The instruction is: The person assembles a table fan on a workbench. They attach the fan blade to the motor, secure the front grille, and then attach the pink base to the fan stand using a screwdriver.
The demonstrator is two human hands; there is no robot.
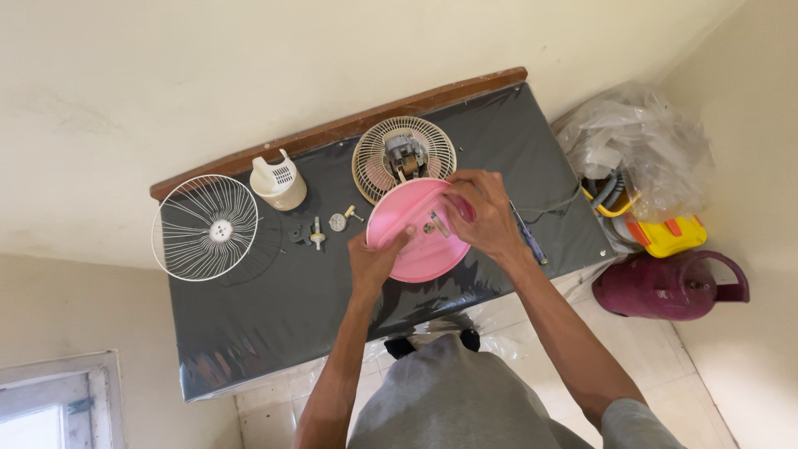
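At the left edge of the black tabletop, partly overhanging it, lies a white wire fan guard, flat and round. Just right of it, near the far edge along the brown wooden rail, stands a cream plastic motor cover with a slotted vent. In front of that, toward the middle of the tabletop, a few small parts lie in a loose row: a dark piece, a pale knob-like piece, a grey round disc and a little brass-coloured bit. The left hand grips the near left rim of a pink round fan base, thumb over the edge, holding it tilted up off the tabletop. Behind the pink base, at the far edge, a beige rear fan guard lies flat with the bare motor standing in its centre. The right hand rests on the upper right of the pink base, fingers curled down narrowly onto its surface near a small metal fitting; whether it pinches anything cannot be told. Just beside that wrist lies a screwdriver with a blue handle, near a grey cord. Off the right edge, on the floor, stand a clear plastic bag, a yellow container and a maroon jug.
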